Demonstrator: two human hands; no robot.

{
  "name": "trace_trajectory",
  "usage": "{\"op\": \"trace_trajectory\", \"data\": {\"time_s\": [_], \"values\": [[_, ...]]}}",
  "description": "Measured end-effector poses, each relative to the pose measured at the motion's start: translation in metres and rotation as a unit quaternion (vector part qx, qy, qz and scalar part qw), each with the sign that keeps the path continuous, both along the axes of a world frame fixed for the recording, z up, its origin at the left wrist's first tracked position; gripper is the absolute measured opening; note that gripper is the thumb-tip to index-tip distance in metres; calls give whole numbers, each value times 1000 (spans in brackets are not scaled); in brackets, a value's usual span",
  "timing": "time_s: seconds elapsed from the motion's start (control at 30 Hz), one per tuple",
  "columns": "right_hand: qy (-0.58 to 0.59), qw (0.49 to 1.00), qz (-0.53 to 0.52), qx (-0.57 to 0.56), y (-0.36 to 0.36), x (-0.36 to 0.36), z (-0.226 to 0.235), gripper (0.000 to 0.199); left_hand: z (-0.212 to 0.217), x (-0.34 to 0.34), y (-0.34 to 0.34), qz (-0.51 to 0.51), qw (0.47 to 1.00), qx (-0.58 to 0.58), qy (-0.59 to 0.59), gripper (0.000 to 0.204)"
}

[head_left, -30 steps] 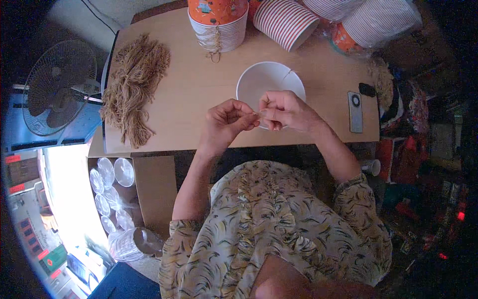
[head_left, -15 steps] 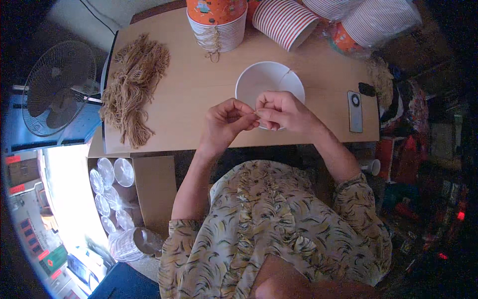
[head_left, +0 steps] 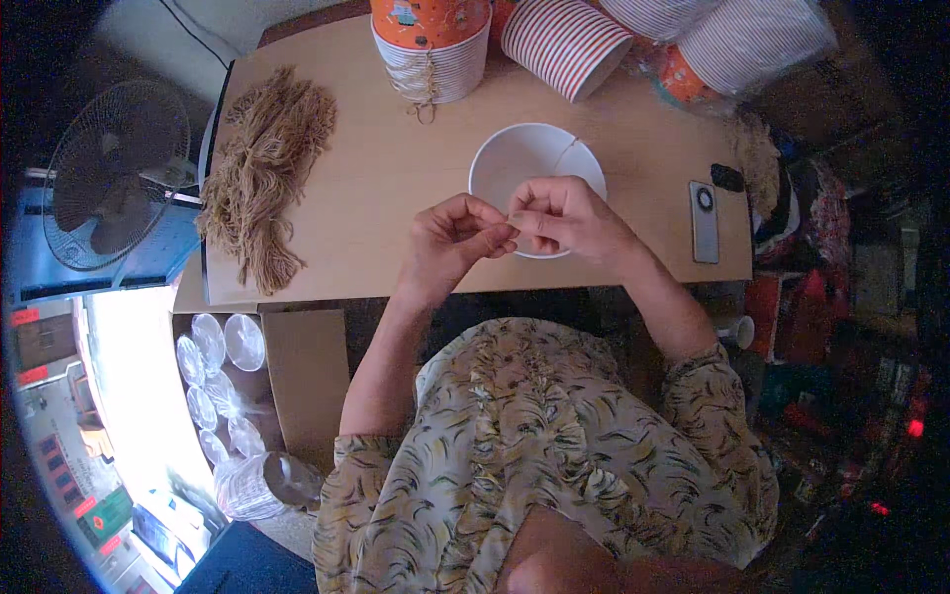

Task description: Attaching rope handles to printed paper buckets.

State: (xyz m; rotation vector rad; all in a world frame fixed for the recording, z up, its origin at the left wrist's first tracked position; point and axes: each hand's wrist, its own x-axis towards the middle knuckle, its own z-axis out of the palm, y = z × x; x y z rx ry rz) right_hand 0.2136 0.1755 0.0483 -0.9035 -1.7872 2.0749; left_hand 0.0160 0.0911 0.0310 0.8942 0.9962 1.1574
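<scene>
Seated at a wooden desk (head_left: 376,178), a person pinches a thin strand (head_left: 564,156) between both hands at the near rim of a white paper bowl (head_left: 524,153). The left hand (head_left: 453,238) and right hand (head_left: 564,216) meet fingertip to fingertip, each grip closed on the strand, which runs away from the right hand across the bowl. Beyond lie a bundle of tan twine (head_left: 262,183), a phone (head_left: 704,222) and stacked striped cups (head_left: 564,45).

On the table (head_left: 396,178), a bundle of twine (head_left: 262,183) lies at the left, a bowl (head_left: 529,158) sits at the middle just behind the hands, a phone (head_left: 704,222) lies to its right, and stacked cups (head_left: 566,40) line the far edge.
</scene>
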Motion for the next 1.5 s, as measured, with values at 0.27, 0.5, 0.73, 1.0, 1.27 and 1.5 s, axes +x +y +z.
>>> {"op": "trace_trajectory", "data": {"time_s": [0.27,0.5,0.73,1.0,1.27,1.5], "values": [[20,997,-48,-58,-3,2,-3,16,-9,-1,0,11,1000,8,-24,6],[-7,997,-77,-17,0,1,-3,23,-4,-3,0,6,998,-40,-56,9],[14,975,-42,218,3,-4,-12,20,-6,-4,0,-3,998,-42,-52,10],[32,997,-45,53,0,-1,-8,14,-7,-5,0,-10,995,-44,-88,19],[16,997,-62,39,0,-1,-7,14,-6,-3,1,-7,998,-39,-54,14],[44,997,-68,5,-1,1,-10,15,-10,-1,0,-9,997,-35,-73,13]]}}
